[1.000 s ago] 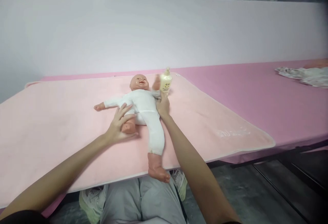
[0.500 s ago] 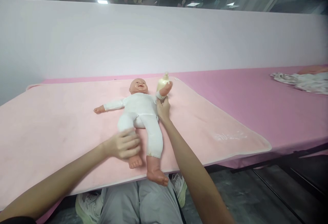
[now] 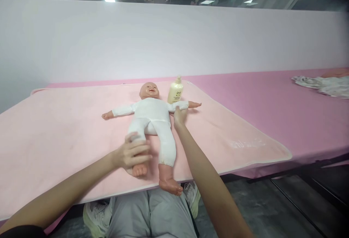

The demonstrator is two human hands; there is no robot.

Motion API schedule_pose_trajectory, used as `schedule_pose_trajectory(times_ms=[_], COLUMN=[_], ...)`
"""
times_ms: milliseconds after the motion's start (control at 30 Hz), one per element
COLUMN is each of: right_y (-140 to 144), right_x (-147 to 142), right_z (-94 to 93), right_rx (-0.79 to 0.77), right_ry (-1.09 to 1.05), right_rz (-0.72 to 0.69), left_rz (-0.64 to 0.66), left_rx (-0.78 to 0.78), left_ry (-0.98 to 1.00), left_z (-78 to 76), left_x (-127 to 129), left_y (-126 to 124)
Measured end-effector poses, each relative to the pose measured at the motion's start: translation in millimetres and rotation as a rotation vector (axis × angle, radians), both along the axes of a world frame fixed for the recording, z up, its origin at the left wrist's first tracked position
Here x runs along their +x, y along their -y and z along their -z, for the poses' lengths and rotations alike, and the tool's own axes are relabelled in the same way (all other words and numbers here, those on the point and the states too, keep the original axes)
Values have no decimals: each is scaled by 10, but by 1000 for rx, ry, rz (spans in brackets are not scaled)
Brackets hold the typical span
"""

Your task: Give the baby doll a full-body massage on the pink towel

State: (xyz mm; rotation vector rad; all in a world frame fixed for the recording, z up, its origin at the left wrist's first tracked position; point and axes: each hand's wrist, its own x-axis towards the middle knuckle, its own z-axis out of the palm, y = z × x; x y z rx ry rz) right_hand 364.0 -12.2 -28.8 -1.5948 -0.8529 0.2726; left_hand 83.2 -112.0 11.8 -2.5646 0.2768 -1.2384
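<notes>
A baby doll [image 3: 151,111] with a white cloth body lies on its back on a pink towel [image 3: 68,121], feet toward me. My left hand [image 3: 133,153] is wrapped round the doll's lower leg on the left side, just above the foot; its fingers are slightly blurred. On the other side, my right hand [image 3: 180,118] grips the doll's outstretched arm [image 3: 178,106] near the elbow, thumb on top. Just behind that arm stands a pale yellow pump bottle [image 3: 176,91], upright, its lower end partly hidden by the arm.
The towel covers part of a pink padded table [image 3: 245,100], whose front edge is close to my knees. A bunched patterned cloth [image 3: 327,86] lies at the far right. A white partition [image 3: 174,38] rises along the back.
The doll's arm in my right hand has swung from raised to stretched out sideways, uncovering more of the bottle. The leg in my left hand has shifted slightly left.
</notes>
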Motion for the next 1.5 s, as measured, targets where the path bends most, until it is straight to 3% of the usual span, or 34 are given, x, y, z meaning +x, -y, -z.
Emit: schedule_pose_trajectory(times_ms=[100,167,267,333,667,767,900,1000,1100,1200,1367,1500], right_y=[136,227,324,353,254,228,160,77,32,86,285,353], right_x=[-105,-156,-185,-180,-113,-102,-84,-38,4,-14,-136,-151], right_z=[-160,-258,-352,-380,-257,-230,-183,-118,-62,-82,-277,-364], right_rx=[-115,-205,-315,-323,-165,-127,-84,-59,10,22,-216,-225], right_ry=[21,197,503,581,364,246,45,-104,-114,78,604,648], right_rz=[57,-30,-238,-307,-201,-133,-8,28,-1,-9,-214,-230], left_rz=[-234,-306,-399,-444,-247,-78,93,62,-14,-107,-319,-371], left_rx=[-182,-336,-522,-571,-232,-239,-357,-403,-396,-424,-659,-660], left_ry=[162,191,45,-42,66,25,44,50,83,153,47,-68], left_z=[80,93,68,49,15,-12,-1,24,12,-38,-98,-95], left_x=[-42,-41,-8,12,-41,-28,-10,-15,-35,-69,-147,-185], left_y=[-117,-185,-230,-231,-151,-11,151,151,43,-118,-357,-437])
